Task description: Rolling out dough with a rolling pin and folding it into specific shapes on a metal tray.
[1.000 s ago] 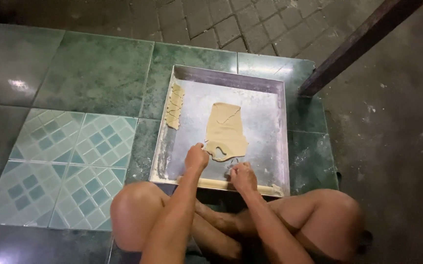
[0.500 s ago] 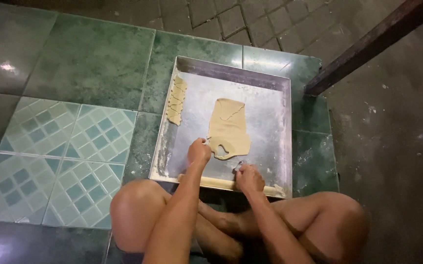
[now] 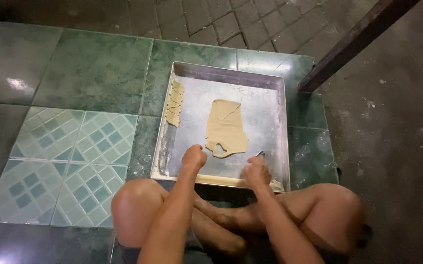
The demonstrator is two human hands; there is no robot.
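Bare tray [image 3: 265, 105] floor lay open right of the dough sheet [image 3: 226, 128] and between it and the cut strips [image 3: 174, 102] by the left wall, the raised rim hemming every side.

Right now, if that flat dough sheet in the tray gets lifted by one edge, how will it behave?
Likely floppy: the dough sheet lies thin and flat on the metal tray. Probably tears easily, given its ragged, notched lower edge. The floured tray surface suggests it may not stick much.
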